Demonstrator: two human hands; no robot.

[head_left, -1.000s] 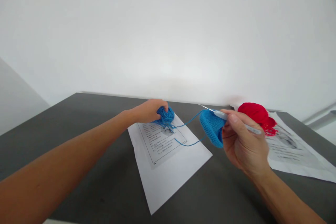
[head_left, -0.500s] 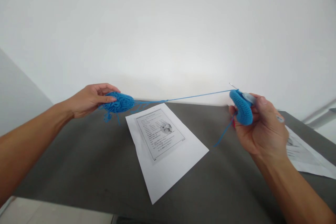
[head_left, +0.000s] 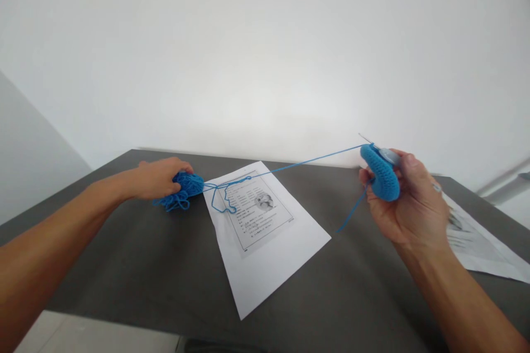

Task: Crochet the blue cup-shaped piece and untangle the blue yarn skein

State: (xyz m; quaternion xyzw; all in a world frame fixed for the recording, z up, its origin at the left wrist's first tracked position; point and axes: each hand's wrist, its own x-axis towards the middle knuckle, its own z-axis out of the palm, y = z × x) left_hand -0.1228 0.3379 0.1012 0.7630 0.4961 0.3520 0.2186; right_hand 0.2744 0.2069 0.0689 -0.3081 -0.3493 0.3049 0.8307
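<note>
My left hand [head_left: 159,177] rests on the dark table [head_left: 165,276] at the left, fingers closed over a loose ball of blue yarn [head_left: 184,191]. A blue strand [head_left: 290,166] runs from the ball up to the right. It ends at a small blue crocheted piece [head_left: 381,172] held up in my right hand [head_left: 408,204]. The same hand grips a crochet hook [head_left: 387,154] with a pale handle, its metal tip pointing up left. A short yarn tail hangs below the piece.
A printed sheet with text and a small picture [head_left: 260,231] lies in the middle of the table, with a loop of yarn on its top corner. A second printed sheet [head_left: 476,242] lies at the right, partly behind my right hand. A white wall stands behind.
My left hand lifted the yarn ball off the sheet, carried it left and has now lowered it onto the table. The strand has slackened a little. My right hand rose, hiding the red yarn.
</note>
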